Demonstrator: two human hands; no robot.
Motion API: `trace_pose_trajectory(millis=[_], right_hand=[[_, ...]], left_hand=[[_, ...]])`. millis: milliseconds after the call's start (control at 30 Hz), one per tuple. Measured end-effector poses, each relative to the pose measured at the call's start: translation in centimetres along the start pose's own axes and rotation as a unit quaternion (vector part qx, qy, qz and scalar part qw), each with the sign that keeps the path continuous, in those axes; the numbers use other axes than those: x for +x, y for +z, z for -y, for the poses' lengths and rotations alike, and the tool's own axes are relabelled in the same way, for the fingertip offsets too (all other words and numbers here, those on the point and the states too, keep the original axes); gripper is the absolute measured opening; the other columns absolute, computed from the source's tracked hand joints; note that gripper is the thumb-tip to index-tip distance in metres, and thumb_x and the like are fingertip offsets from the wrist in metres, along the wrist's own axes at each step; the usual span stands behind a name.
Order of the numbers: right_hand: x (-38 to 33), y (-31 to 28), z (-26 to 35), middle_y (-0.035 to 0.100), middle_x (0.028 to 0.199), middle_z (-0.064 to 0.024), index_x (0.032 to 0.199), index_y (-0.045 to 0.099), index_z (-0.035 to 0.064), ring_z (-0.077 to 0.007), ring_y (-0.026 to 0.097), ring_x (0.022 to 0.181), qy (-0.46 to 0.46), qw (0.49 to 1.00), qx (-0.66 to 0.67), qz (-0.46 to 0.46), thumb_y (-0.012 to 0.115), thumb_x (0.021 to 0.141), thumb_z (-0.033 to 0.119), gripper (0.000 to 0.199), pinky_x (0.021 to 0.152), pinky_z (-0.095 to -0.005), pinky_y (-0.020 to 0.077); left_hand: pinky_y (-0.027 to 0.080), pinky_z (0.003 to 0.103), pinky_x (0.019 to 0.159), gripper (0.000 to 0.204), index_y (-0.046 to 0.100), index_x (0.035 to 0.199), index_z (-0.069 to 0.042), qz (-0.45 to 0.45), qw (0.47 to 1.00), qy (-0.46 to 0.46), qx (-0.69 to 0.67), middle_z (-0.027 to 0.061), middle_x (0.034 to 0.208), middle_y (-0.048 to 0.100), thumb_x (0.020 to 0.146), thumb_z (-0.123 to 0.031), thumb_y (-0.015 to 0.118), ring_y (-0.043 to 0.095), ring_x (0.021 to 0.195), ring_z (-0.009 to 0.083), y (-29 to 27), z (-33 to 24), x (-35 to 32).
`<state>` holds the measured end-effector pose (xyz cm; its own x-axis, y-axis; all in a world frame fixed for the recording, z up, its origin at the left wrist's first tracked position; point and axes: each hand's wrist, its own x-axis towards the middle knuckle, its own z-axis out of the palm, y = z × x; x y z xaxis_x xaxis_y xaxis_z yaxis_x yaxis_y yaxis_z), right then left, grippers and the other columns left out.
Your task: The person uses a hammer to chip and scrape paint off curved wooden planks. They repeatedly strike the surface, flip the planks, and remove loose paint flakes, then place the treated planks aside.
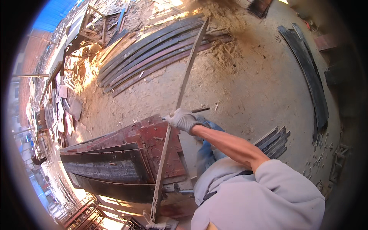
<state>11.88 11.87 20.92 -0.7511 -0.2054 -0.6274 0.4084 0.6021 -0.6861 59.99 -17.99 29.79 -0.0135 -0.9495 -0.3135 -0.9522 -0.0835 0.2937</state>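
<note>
Right hand (182,119) wraps long strip (191,63) midway, likely for balance; left hand (164,223) by strip's near end, can't tell grip.

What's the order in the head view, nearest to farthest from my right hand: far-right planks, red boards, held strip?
1. Held strip: in your right hand.
2. Red boards: just below and left.
3. Far-right planks: on the ground.

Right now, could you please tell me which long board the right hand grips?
The narrow greyish-brown strip slanting through the right hand; the darker boards beyond lie on the ground.
</note>
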Motion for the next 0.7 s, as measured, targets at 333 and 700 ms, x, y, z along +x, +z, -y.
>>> trace_pose_trajectory(millis=[333,700], right_hand=[[1.1,-2.2,-5.4,0.072,0.087,-0.0222,0.087,0.074,0.0022,-0.0304,0.072,0.080,-0.141,0.978,0.109,-0.107,0.063,0.093,0.035,0.036,0.075,-0.0405,0.0557],[8.7,-3.6,-19.4,0.066,0.068,-0.0082,0.100,0.068,0.0054,-0.0156,0.049,0.043,0.160,0.969,0.142,0.125,0.072,0.095,0.049,0.044,0.040,-0.0342,0.0402]], left_hand=[[0.049,0.040,0.100,0.069,0.064,0.129,0.005,-0.299,0.930,0.163,-0.141,0.0245,0.124,0.068,0.112,-0.053,0.030,0.063,0.106,0.0323,1.8,-10.4,0.2],[0.053,0.036,0.093,0.058,0.064,0.130,0.006,0.060,0.977,0.058,-0.198,0.0112,0.121,0.070,0.107,-0.047,0.053,0.066,0.103,0.0237,-3.7,-14.8,0.8]])
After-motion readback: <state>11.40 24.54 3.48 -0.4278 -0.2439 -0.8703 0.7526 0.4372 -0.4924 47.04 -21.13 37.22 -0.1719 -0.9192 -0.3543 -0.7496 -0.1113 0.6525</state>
